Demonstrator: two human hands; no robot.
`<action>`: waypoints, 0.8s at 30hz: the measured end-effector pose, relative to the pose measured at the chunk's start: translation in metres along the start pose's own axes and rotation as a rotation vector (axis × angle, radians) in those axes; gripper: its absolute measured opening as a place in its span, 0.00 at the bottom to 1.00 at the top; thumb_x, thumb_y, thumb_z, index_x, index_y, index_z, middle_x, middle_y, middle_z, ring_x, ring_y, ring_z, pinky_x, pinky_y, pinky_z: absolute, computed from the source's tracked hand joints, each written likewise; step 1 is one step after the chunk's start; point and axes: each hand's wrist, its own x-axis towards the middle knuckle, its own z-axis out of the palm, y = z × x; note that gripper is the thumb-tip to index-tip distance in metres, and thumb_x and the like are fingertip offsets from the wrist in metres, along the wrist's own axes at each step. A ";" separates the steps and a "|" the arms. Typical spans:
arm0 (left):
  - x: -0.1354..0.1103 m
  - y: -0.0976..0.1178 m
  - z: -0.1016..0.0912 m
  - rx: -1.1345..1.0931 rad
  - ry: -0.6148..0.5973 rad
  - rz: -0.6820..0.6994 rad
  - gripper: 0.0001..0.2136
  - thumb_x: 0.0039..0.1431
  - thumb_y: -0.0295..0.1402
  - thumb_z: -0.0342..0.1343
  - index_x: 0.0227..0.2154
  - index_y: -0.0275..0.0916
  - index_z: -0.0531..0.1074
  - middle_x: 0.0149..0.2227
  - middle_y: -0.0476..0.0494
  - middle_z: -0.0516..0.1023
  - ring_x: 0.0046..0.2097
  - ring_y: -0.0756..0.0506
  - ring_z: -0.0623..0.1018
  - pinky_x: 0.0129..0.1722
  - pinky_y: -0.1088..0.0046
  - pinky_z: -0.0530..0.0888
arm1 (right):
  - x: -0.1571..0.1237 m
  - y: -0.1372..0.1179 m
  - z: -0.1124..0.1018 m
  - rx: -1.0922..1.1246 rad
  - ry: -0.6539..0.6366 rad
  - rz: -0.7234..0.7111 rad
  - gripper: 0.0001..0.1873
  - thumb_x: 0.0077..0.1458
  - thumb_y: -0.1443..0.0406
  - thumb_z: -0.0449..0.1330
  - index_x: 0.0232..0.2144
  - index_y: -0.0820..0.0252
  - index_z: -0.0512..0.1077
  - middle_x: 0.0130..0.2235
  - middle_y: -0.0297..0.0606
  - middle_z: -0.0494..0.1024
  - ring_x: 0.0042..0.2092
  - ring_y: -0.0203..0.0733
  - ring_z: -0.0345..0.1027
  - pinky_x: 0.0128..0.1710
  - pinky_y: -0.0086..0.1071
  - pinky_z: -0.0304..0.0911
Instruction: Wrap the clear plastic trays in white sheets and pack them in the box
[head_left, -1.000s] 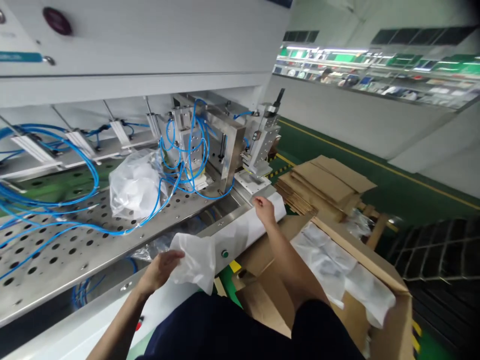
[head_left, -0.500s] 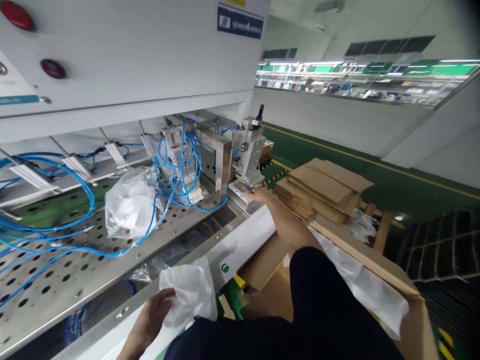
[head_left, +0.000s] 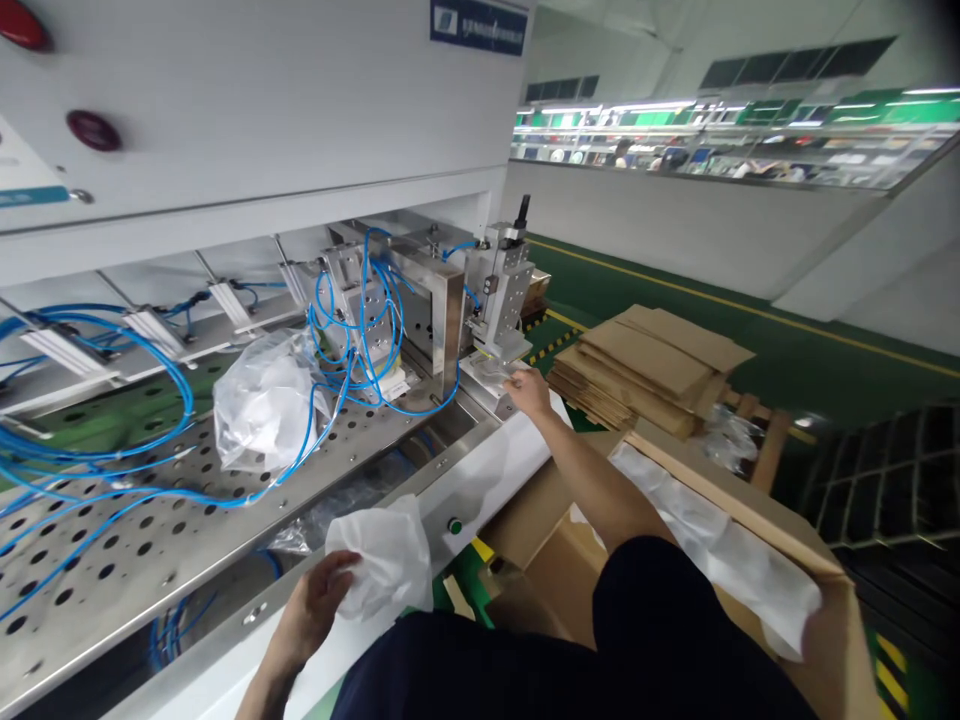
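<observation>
My left hand (head_left: 321, 598) is closed on the edge of a soft, thin white bag (head_left: 384, 562), with thumb and fingers pinching its left side. The bag hangs crumpled over the front rail of the machine. Farther off, my right hand (head_left: 531, 392) is at the near right edge of a small metal fixture block (head_left: 486, 378). Its fingers are curled together, and whatever is between them is too small to make out. Above that block stands a pneumatic press head (head_left: 504, 300) with a black knob on top.
A clear plastic bag with white contents (head_left: 266, 405) lies on the perforated metal table (head_left: 142, 525) among blue air hoses (head_left: 187, 495). An open carton (head_left: 832, 590) holding white wrapping stands at right. Flattened cardboard (head_left: 652, 350) is stacked behind it. A green button (head_left: 454, 525) sits on the front rail.
My right hand has drawn back slightly from the fixture, its fingers going from stretched out to curled. My left hand still holds the white bag. The view has shifted a little.
</observation>
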 end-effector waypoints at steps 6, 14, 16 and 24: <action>0.008 0.018 0.005 0.029 -0.028 -0.012 0.32 0.54 0.54 0.59 0.52 0.31 0.80 0.40 0.37 0.84 0.40 0.37 0.77 0.42 0.62 0.71 | -0.111 -0.017 -0.046 0.237 0.343 -0.661 0.03 0.65 0.64 0.68 0.35 0.55 0.80 0.56 0.48 0.79 0.58 0.58 0.74 0.60 0.53 0.71; 0.011 0.038 0.004 0.018 -0.152 0.030 0.31 0.52 0.51 0.58 0.51 0.32 0.80 0.36 0.40 0.80 0.35 0.41 0.73 0.37 0.65 0.67 | -0.177 -0.080 -0.138 0.171 0.562 -0.982 0.08 0.67 0.65 0.71 0.44 0.52 0.75 0.58 0.46 0.81 0.53 0.52 0.79 0.64 0.56 0.67; 0.012 0.035 0.001 0.010 -0.173 0.039 0.31 0.52 0.51 0.58 0.51 0.32 0.80 0.34 0.42 0.79 0.34 0.42 0.72 0.35 0.66 0.67 | -0.184 -0.090 -0.144 0.131 0.562 -0.986 0.08 0.67 0.65 0.70 0.43 0.52 0.74 0.57 0.46 0.82 0.52 0.52 0.79 0.65 0.57 0.66; 0.021 0.022 -0.021 0.056 -0.178 0.242 0.25 0.59 0.47 0.59 0.52 0.36 0.80 0.37 0.41 0.82 0.33 0.41 0.77 0.33 0.67 0.72 | -0.224 -0.125 -0.143 0.063 0.522 -0.941 0.10 0.65 0.70 0.69 0.43 0.52 0.73 0.57 0.47 0.81 0.53 0.53 0.79 0.65 0.58 0.66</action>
